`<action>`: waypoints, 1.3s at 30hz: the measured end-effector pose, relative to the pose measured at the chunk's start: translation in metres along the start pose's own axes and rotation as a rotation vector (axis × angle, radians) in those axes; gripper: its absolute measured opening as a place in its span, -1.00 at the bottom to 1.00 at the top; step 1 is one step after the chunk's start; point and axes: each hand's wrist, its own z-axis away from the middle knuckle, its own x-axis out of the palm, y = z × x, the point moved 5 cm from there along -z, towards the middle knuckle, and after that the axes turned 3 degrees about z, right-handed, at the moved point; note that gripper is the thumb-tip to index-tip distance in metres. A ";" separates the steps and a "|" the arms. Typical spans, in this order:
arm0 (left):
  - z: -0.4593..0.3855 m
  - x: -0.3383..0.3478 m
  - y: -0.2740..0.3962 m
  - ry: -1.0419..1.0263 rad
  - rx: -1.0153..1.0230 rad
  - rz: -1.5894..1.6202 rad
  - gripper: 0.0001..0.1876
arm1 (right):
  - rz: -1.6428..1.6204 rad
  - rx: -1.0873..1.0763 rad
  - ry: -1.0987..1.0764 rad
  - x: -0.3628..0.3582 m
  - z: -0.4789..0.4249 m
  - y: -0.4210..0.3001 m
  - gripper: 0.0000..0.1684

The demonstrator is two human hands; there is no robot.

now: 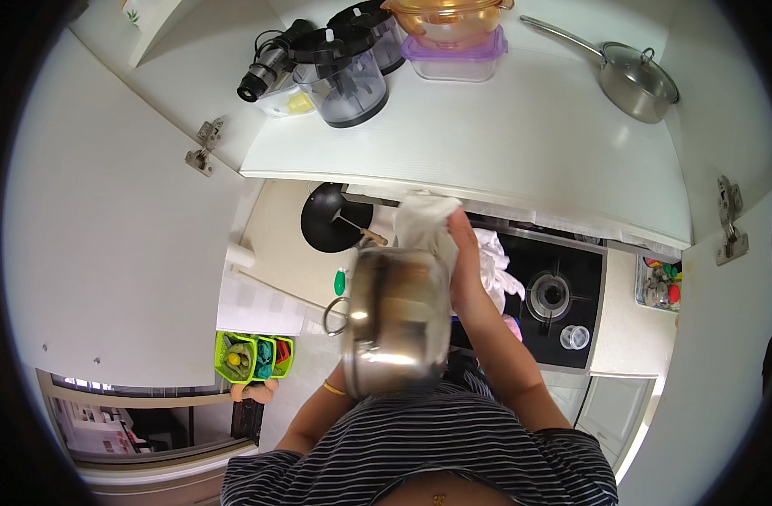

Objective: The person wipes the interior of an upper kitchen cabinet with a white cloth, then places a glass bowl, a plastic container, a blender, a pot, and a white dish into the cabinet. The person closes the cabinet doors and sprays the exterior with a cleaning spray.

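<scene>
A shiny stainless-steel pot (398,322) is held up before my chest, tilted on its side and blurred, with a ring handle (336,316) facing left. My left forearm reaches up behind it; the pot hides the fingers of that hand, which supports it. Just beyond the pot's upper right, my right hand (464,253) grips a white cloth (427,215). Part of the cloth hangs behind the pot's rim. Another white cloth (492,269) lies crumpled on the black gas hob (572,253), right of my right wrist.
Above the counter is an open cabinet shelf (474,139), its doors swung out at both sides. It bears a lidded saucepan (635,85), an amber glass bowl (452,25), a purple-lidded container (455,60) and food-processor bowls (342,85). A black wok (323,218) sits on the counter.
</scene>
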 end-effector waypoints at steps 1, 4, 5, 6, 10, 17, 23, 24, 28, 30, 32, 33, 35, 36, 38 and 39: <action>0.004 0.002 0.004 0.090 0.059 -0.091 -0.48 | -0.242 0.084 0.025 -0.008 -0.002 0.007 -0.47; 0.000 0.012 0.027 0.197 0.175 -0.174 -0.41 | -0.489 0.220 -0.107 -0.019 -0.006 0.000 -0.39; -0.002 0.011 0.031 0.177 0.186 -0.193 -0.39 | -0.520 0.237 -0.113 -0.022 -0.005 0.002 -0.38; -0.005 0.010 0.035 0.143 0.189 -0.217 -0.36 | -0.556 0.249 -0.126 -0.022 -0.004 0.002 -0.36; -0.004 -0.038 -0.012 -0.311 0.184 0.099 -0.48 | -0.542 0.193 -0.151 -0.006 0.010 0.003 -0.41; -0.001 -0.037 -0.015 0.143 -0.277 -0.114 -0.54 | 0.020 -0.165 -0.065 0.001 0.024 -0.010 -0.50; -0.008 -0.062 -0.021 0.228 -0.054 -0.194 -0.57 | 0.534 -0.459 -0.050 -0.004 0.027 0.007 -0.56; -0.012 -0.058 -0.023 0.235 -0.005 -0.193 -0.57 | 0.541 -0.442 -0.087 0.005 0.031 0.003 -0.58; -0.019 -0.042 -0.019 0.183 0.098 0.043 -0.58 | 0.915 -0.787 -0.047 0.022 0.038 -0.002 -0.64; -0.023 -0.039 -0.018 0.177 0.126 0.115 -0.58 | 0.938 -0.805 -0.137 0.028 0.050 -0.004 -0.65; -0.022 -0.038 -0.018 0.171 0.128 0.177 -0.58 | 0.957 -0.850 -0.280 0.031 0.066 0.001 -0.63; -0.022 -0.037 -0.018 0.167 0.126 0.212 -0.58 | 0.980 -0.918 -0.357 0.038 0.075 0.000 -0.61; -0.026 -0.032 -0.018 0.149 0.127 0.269 -0.59 | 1.001 -1.023 -0.371 0.042 0.073 -0.004 -0.59; -0.031 -0.029 -0.019 0.128 0.123 0.290 -0.59 | 1.060 -0.979 -0.349 0.039 0.060 -0.007 -0.64; -0.032 -0.022 -0.020 0.116 0.135 0.315 -0.59 | 1.074 -0.814 -0.190 0.039 0.026 -0.015 -0.69; -0.035 -0.019 -0.021 0.103 0.130 0.330 -0.59 | 1.043 -0.746 -0.114 0.035 0.012 -0.016 -0.69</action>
